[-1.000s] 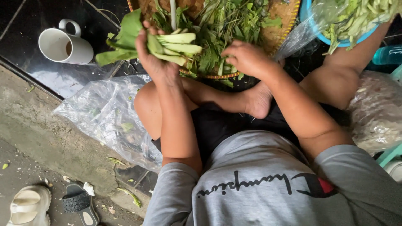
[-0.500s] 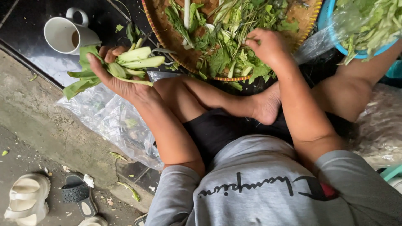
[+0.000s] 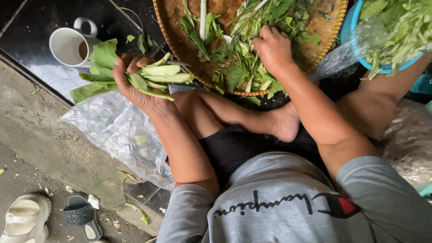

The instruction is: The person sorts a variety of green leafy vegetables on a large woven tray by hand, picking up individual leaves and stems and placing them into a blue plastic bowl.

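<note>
Green bunch: a handful of pale-stemmed leafy greens (image 3: pixel 144 76), stems pointing toward the basket, leaves hanging out the far side of the hand.
Left hand: the left hand (image 3: pixel 135 87) is closed around that bunch, held out over a clear plastic bag (image 3: pixel 112 135) spread beside the person's knee.
Right hand: the right hand (image 3: pixel 272 47) is curled, palm down, in the loose greens inside the woven basket (image 3: pixel 180 40); whether it grips anything I cannot tell.
Basket: round, bamboo-coloured, heaped with mixed leaves and stems, just in front of the crossed legs.
Mug: a white mug (image 3: pixel 69 45) stands on the dark tile, near the held bunch.
Blue bowl: a blue bowl (image 3: pixel 348 31) of greens sits to the right of the basket.
Floor edge: a pale sandal (image 3: pixel 24 218) and a dark sandal (image 3: pixel 81 216) lie on the concrete below.
</note>
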